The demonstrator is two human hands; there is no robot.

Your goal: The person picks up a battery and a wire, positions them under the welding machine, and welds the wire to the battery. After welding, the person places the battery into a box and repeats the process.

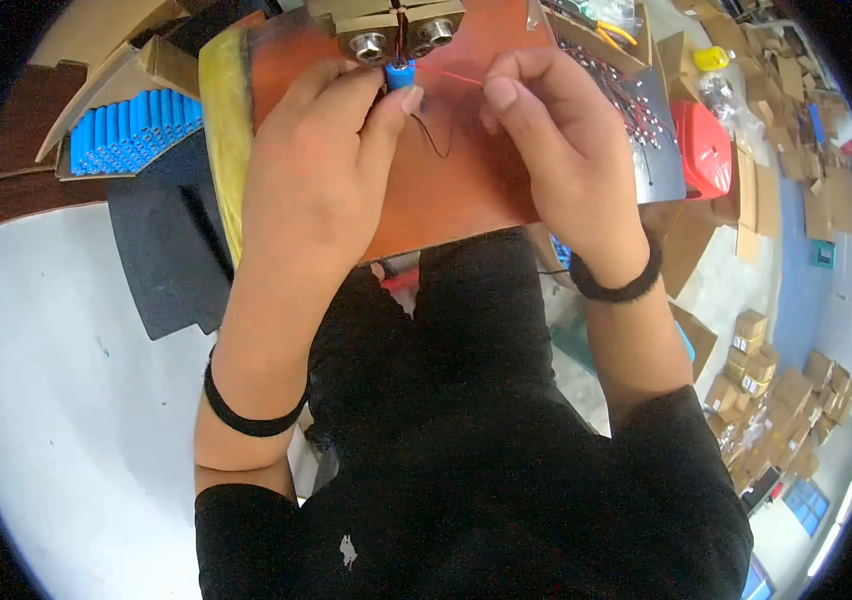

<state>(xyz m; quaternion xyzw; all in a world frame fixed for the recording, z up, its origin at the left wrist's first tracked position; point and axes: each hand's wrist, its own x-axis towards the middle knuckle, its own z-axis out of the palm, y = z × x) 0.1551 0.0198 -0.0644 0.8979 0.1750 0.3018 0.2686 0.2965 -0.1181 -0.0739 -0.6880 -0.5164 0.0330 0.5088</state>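
My left hand (331, 150) pinches a blue cylindrical battery cell (400, 76) upright beneath the tips of a metal spot-welding head (401, 25). Thumb and fingers close on the cell's sides. From its top a thin red wire (451, 74) runs to the right, where my right hand (566, 120) grips the wire's end between thumb and forefinger. A short black wire (433, 135) curls down below the cell, over the reddish-brown work board (466, 180). Whether the welder's tips touch the cell I cannot tell.
At the left, an open carton holds rows of blue cells (136, 130). Several loose wires with pale connectors (636, 115) lie on the right, by a box with yellow-handled pliers (616, 33). A red plastic container (703, 150) stands beyond. Yellow film (226, 110) covers the board's left edge.
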